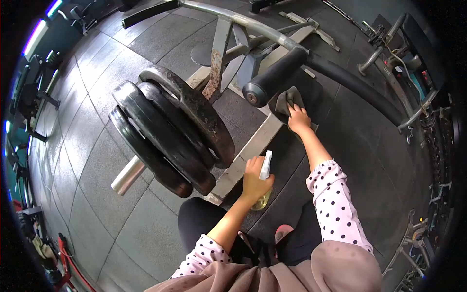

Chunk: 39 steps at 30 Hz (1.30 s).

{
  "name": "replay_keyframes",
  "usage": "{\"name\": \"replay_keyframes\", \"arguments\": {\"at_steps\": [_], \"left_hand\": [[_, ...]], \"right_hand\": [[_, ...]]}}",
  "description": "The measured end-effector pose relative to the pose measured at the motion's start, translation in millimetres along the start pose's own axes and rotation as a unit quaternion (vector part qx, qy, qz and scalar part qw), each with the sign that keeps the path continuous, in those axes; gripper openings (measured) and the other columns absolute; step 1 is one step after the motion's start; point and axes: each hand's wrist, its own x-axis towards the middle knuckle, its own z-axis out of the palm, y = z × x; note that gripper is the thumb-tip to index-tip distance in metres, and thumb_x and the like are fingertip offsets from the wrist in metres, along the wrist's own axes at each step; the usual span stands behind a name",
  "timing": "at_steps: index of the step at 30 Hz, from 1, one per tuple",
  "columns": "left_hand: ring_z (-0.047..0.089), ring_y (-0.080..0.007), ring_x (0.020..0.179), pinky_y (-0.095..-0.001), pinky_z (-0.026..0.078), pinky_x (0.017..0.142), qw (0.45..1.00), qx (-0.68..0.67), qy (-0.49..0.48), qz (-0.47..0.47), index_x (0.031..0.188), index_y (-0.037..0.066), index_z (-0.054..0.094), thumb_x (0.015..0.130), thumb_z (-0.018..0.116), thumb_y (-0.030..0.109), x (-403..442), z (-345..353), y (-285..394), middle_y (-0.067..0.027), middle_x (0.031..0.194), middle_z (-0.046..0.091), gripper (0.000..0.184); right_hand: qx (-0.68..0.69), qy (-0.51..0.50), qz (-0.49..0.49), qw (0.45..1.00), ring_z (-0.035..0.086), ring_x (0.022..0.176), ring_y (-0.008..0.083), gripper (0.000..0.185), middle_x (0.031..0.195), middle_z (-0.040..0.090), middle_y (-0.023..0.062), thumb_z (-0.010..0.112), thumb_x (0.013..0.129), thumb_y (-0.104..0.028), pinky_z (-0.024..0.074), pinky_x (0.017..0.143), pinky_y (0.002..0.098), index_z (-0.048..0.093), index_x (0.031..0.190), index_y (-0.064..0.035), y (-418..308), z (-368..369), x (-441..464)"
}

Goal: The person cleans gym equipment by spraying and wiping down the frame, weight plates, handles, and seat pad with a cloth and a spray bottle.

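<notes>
My left hand (257, 181) is wrapped round a spray bottle (266, 165) with a white nozzle and yellowish liquid low in it, beside the machine's pale base beam (250, 150). Farther forward and to the right, my right hand (298, 118) presses a dark grey cloth (290, 100) against a black part of the machine, just below the round end of a padded roller (275, 80). The surface under the cloth is mostly hidden.
Several black weight plates (160, 134) hang on a metal bar (129, 175) at the left. A curved handle bar (243, 20) spans the top, with a long padded arm (355, 85) to the right. Other gym equipment lines both sides of the tiled floor (131, 224).
</notes>
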Motion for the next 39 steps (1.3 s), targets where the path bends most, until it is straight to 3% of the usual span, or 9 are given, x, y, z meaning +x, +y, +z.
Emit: {"name": "replay_keyframes", "arguments": {"at_steps": [11,16,18,20,22,28,32,34,39], "left_hand": [[0.050,-0.0419,0.094,-0.0481,0.042,0.081,0.992,0.051,-0.070,-0.089,0.097,0.001,0.053,0.061,0.068,0.008,-37.7,1.7,-27.2,-0.0206,0.094,0.054,0.040],[0.050,-0.0420,0.096,-0.0480,0.042,0.082,0.995,0.067,-0.043,-0.061,0.098,0.001,0.052,0.061,0.069,0.009,-37.2,1.8,-24.8,-0.0210,0.096,0.054,0.041],[0.050,-0.0421,0.096,-0.0477,0.042,0.082,0.996,0.072,-0.015,-0.047,0.098,0.001,0.051,0.061,0.069,0.010,-35.0,0.5,-23.7,-0.0213,0.097,0.054,0.041],[0.050,-0.0421,0.096,-0.0474,0.042,0.082,0.994,0.092,-0.031,-0.057,0.098,0.001,0.051,0.062,0.069,0.010,-34.6,-0.8,-21.2,-0.0212,0.097,0.053,0.041],[0.050,-0.0420,0.096,-0.0474,0.042,0.082,0.993,0.095,-0.037,-0.066,0.098,0.001,0.051,0.062,0.069,0.009,-32.8,-3.6,-13.3,-0.0210,0.096,0.053,0.041],[0.051,-0.0422,0.094,-0.0473,0.043,0.081,0.997,0.078,0.024,-0.005,0.100,0.000,0.051,0.062,0.067,0.004,-22.0,-31.8,36.9,-0.0207,0.093,0.052,0.041],[0.053,-0.0438,0.089,-0.0447,0.045,0.077,0.997,0.062,0.042,-0.006,0.103,0.000,0.053,0.063,0.065,0.002,-17.1,-54.3,63.4,-0.0215,0.093,0.053,0.042],[0.053,-0.0439,0.089,-0.0449,0.045,0.077,0.997,0.063,0.040,-0.004,0.104,0.000,0.053,0.062,0.064,0.002,-20.3,-58.5,66.5,-0.0216,0.093,0.054,0.043],[0.053,-0.0443,0.090,-0.0450,0.046,0.077,0.998,0.064,0.008,-0.029,0.104,-0.001,0.053,0.061,0.065,0.001,-24.3,-54.3,73.5,-0.0216,0.096,0.053,0.045]], "right_hand": [[0.062,0.060,0.021,0.996,0.032,0.134,0.0279,0.054,0.148,0.036,-0.0022,0.055,0.092,-0.034,0.0365,0.097,0.0623,0.037,0.143,-0.0329,-4.7,5.1,-11.0],[0.223,0.155,-0.018,0.962,0.052,0.116,0.0359,0.047,0.126,0.056,0.0195,0.054,0.093,-0.031,0.0421,0.099,0.0392,0.052,0.127,0.0012,30.6,21.5,6.9],[0.496,0.134,0.029,0.857,0.056,0.110,0.0339,0.050,0.121,0.059,0.0204,0.054,0.094,-0.035,0.0436,0.096,0.0418,0.052,0.126,0.0028,48.6,16.4,6.2],[0.817,0.097,0.121,0.555,0.058,0.109,0.0310,0.049,0.121,0.059,0.0159,0.050,0.096,-0.037,0.0440,0.096,0.0432,0.052,0.127,0.0002,50.3,0.7,-20.6],[0.960,-0.043,-0.166,0.220,0.057,0.110,0.0296,0.047,0.122,0.058,0.0126,0.036,0.101,-0.036,0.0444,0.096,0.0428,0.050,0.129,-0.0011,63.8,12.7,-43.8],[0.767,0.328,0.087,0.544,0.043,0.126,0.0327,0.050,0.136,0.044,0.0227,0.046,0.091,-0.028,0.0349,0.104,0.0460,0.047,0.128,0.0066,-35.0,33.2,-145.5],[0.312,0.367,-0.128,0.867,0.034,0.131,0.0416,0.044,0.142,0.036,0.0238,0.054,0.083,-0.019,0.0289,0.106,0.0541,0.053,0.118,0.0068,-78.8,111.5,-158.3],[0.364,0.177,-0.152,0.902,0.030,0.134,0.0416,0.045,0.146,0.034,0.0205,0.058,0.082,-0.021,0.0252,0.109,0.0548,0.054,0.120,0.0034,-108.9,134.6,-160.3],[0.155,0.198,-0.113,0.961,0.025,0.137,0.0424,0.061,0.146,0.034,0.0167,0.064,0.081,-0.033,0.0214,0.112,0.0563,0.050,0.133,-0.0031,-94.9,179.5,-99.0]]}}
